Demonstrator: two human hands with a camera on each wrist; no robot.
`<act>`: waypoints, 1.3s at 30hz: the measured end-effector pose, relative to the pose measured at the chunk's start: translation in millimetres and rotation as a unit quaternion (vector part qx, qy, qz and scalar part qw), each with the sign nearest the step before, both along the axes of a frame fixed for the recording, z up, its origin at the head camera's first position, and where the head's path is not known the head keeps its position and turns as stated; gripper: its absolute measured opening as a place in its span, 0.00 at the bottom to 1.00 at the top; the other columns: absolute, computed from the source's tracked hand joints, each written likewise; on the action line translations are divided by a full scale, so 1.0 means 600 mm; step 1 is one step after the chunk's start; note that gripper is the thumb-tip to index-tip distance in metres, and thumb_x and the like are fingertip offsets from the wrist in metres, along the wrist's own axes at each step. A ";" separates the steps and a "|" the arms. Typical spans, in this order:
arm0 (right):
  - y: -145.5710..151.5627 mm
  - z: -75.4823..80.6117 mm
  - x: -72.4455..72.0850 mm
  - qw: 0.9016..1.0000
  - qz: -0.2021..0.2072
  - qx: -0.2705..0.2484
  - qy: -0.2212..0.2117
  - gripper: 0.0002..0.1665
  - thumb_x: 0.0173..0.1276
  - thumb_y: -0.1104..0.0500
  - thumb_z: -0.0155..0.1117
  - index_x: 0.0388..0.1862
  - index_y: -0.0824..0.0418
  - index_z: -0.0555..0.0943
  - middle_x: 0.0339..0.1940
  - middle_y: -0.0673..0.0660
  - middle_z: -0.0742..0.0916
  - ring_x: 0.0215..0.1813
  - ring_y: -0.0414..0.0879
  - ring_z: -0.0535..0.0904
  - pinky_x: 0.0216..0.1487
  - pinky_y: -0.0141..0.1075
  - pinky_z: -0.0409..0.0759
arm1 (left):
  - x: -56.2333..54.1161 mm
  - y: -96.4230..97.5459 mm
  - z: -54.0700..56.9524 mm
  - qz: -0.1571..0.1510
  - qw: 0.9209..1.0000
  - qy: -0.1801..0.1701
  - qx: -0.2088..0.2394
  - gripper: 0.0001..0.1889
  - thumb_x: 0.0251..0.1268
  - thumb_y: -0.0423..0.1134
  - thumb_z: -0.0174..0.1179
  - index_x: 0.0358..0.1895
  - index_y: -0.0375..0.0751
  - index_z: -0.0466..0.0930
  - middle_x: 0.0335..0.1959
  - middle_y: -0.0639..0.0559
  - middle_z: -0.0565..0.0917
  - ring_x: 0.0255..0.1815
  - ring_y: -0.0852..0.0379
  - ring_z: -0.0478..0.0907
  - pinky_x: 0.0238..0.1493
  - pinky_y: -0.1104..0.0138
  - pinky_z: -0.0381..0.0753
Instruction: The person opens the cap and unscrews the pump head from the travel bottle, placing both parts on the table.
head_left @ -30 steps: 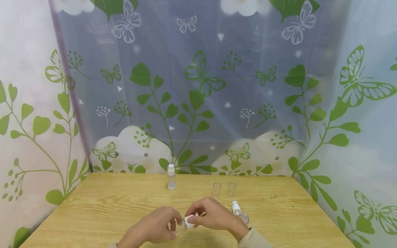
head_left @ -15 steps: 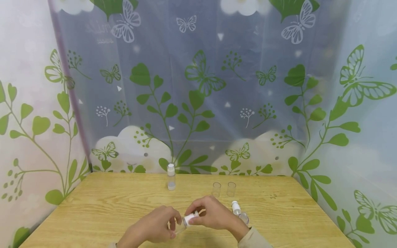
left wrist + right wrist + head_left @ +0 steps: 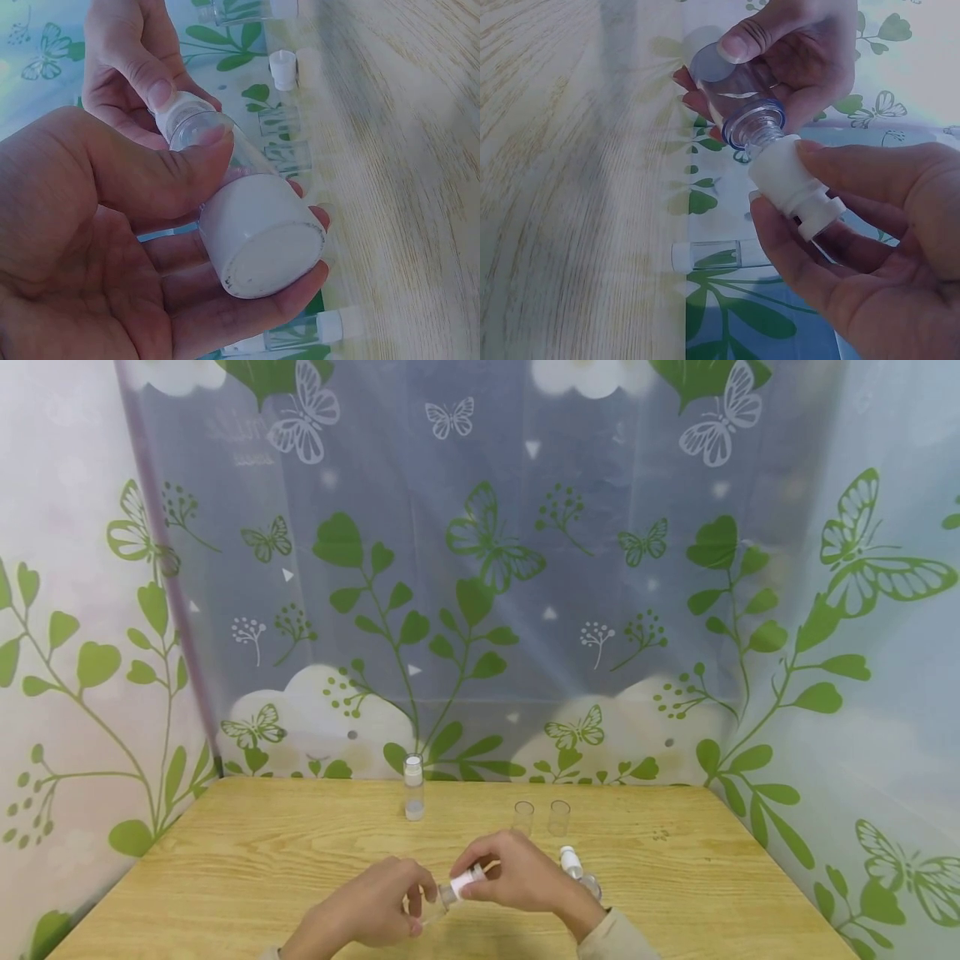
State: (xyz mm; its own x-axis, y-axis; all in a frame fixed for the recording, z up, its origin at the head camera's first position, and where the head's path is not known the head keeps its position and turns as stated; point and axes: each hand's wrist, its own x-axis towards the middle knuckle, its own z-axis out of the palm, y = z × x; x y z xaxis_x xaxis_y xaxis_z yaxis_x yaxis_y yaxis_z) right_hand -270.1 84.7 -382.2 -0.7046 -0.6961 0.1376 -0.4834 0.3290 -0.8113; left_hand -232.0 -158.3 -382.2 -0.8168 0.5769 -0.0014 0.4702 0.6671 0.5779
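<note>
Both clamped — left grip [image 3: 382, 902] round a clear bottle [image 3: 741, 95], right grip [image 3: 513, 872] on a white pump [image 3: 781, 172] — fingers partly hide each.

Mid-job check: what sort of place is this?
Probably a small makeshift work booth: a wood-grain table with butterfly-and-leaf printed sheeting behind it and on both sides, and a clear bottle standing near the back edge.

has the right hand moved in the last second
Yes, slightly: in the head view the right hand has shifted upward relative to the left clear cup standing on the table, now overlapping its base.
</note>
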 end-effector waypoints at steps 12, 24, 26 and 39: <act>0.011 0.007 -0.004 0.999 0.016 0.023 0.027 0.09 0.71 0.64 0.69 0.48 0.62 0.88 0.50 0.60 0.91 0.43 0.35 0.87 0.47 0.26 0.84 | -0.002 -0.003 -0.001 -0.003 1.000 -0.006 0.006 0.15 0.53 0.25 0.70 0.46 0.33 0.86 0.32 0.47 0.88 0.28 0.64 0.82 0.32 0.70 0.83; 0.017 0.016 -0.003 0.998 -0.003 0.048 0.045 0.08 0.68 0.66 0.70 0.45 0.59 0.89 0.50 0.58 0.91 0.31 0.30 0.80 0.44 0.26 0.81 | -0.002 -0.004 -0.001 0.004 1.000 -0.015 0.004 0.15 0.52 0.24 0.71 0.46 0.32 0.86 0.32 0.49 0.88 0.28 0.63 0.82 0.32 0.68 0.83; 0.017 0.017 -0.002 0.998 -0.009 0.049 0.049 0.08 0.67 0.66 0.71 0.43 0.60 0.89 0.50 0.58 0.91 0.27 0.30 0.76 0.38 0.25 0.79 | -0.002 -0.004 -0.001 0.005 1.000 -0.015 0.005 0.15 0.52 0.24 0.71 0.46 0.32 0.86 0.32 0.48 0.88 0.28 0.63 0.81 0.32 0.69 0.83; 0.018 0.024 -0.001 0.995 -0.026 0.056 0.072 0.16 0.59 0.70 0.74 0.44 0.55 0.89 0.40 0.52 0.91 0.30 0.33 0.79 0.34 0.28 0.79 | -0.002 -0.004 -0.002 0.007 1.000 -0.009 0.002 0.14 0.53 0.26 0.71 0.45 0.34 0.87 0.30 0.50 0.87 0.26 0.66 0.77 0.29 0.71 0.80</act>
State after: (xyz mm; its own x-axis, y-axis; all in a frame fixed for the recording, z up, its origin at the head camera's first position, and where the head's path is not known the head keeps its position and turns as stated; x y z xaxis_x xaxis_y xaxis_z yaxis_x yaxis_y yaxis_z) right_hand -270.8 95.8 -368.0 -0.7185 -0.6759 0.1638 -0.5722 0.4406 -0.6917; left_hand -233.4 -160.5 -383.4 -0.8250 0.5649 -0.0132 0.4502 0.6713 0.5888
